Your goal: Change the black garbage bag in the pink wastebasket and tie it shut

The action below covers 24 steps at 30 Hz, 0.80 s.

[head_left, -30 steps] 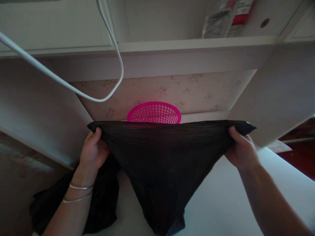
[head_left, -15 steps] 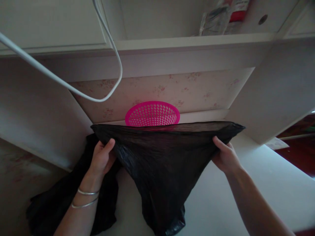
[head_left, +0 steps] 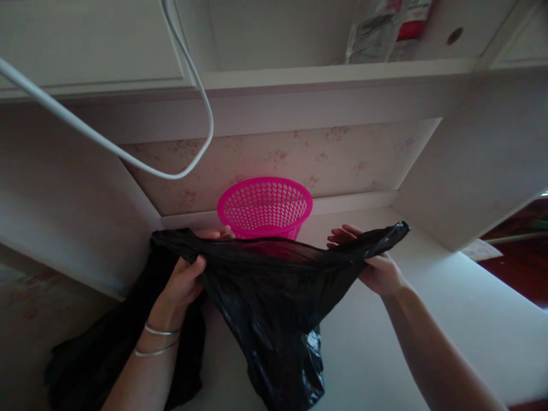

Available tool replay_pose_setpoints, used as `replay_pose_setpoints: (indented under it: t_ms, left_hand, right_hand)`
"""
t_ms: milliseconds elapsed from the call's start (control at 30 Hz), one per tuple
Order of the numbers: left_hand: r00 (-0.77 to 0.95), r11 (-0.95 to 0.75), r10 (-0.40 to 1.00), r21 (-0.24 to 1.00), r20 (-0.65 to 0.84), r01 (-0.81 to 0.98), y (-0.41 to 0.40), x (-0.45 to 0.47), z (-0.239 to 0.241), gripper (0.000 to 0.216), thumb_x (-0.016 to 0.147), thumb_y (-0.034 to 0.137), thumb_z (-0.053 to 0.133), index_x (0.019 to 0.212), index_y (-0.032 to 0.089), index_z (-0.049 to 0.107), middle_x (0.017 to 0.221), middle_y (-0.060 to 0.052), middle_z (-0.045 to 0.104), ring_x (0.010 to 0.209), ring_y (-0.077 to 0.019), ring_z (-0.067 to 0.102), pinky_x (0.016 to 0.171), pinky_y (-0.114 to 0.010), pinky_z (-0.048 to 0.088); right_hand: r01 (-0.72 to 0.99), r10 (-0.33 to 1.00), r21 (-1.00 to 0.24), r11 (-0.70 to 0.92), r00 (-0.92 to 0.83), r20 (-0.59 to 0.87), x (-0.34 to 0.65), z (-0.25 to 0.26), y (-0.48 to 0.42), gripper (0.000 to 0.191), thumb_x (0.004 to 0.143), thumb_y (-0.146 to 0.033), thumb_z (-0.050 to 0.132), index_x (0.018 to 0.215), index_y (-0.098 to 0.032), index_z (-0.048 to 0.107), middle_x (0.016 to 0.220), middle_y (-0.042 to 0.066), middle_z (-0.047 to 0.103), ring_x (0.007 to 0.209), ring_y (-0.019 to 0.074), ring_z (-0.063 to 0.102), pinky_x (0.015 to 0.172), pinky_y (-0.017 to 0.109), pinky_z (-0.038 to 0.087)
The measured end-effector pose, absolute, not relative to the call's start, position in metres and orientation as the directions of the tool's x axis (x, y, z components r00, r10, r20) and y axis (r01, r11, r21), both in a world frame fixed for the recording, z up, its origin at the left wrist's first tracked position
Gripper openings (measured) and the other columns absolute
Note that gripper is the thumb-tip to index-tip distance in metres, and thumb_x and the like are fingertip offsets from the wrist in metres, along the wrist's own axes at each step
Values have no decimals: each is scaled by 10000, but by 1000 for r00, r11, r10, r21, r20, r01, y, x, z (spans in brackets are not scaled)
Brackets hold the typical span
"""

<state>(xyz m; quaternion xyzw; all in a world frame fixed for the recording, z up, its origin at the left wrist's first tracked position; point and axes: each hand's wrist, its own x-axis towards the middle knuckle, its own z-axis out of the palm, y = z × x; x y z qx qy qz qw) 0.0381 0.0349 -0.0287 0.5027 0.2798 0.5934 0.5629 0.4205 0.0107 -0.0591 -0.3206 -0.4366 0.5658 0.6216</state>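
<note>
A black plastic bag [head_left: 274, 302] hangs between my two hands, its rim stretched sideways and its lower end drooping over the white surface. My left hand [head_left: 186, 279] grips the rim at the left, thumb on the near side and fingertips showing beyond the edge. At the other end my right hand [head_left: 379, 271] holds the rim, with fingers behind the plastic and their tips visible past it. Just beyond the bag stands a pink perforated basket [head_left: 265, 202], its lower part hidden by the bag. Two silver bangles [head_left: 158, 341] circle my left wrist.
More black plastic [head_left: 115, 342] lies at the left, partly behind my left arm. A white cable [head_left: 171, 174] loops down at upper left. Above runs a shelf edge [head_left: 334, 74] with clear packaging [head_left: 372, 37] on it. A side panel [head_left: 479, 154] stands at right.
The bag's rim has dropped and sags in the middle, uncovering more of the basket. My hands have come slightly closer together, and fingertips now show beyond the rim.
</note>
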Motion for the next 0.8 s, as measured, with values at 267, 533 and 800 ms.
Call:
replay_pose_setpoints:
  t_ms: [267,533,800]
  left_hand:
    - [222,-44,951,804,216,-593,21,93,-8,272,854,466,771,773,239,643,563,46,668,683,-180,739,969,-419,578]
    - [435,298,890,896,-137,-328,11,153,-18,488,766,541,799,624,200,479,477,94,360,358,-29,257,356,-171,203]
    - [326,383,913,795,-246,-470,6,165,-12,207,596,275,681,750,139,659,625,9,590,559,-98,514,545,-211,431]
  right_hand:
    - [-505,969,-861,69,-172,179,387,-30,-6,304,836,-557,709,846,-255,734,792,36,787,853,276,775,987,489,571]
    - [-358,954,-917,-178,-291,-72,344,-26,-17,385,723,-526,864,837,-191,712,616,-18,675,548,134,637,559,234,556]
    - [-437,810,-819,-373,-583,-58,351,-24,-20,546,815,-641,648,1107,-193,758,1069,73,781,1116,278,708,1079,407,483]
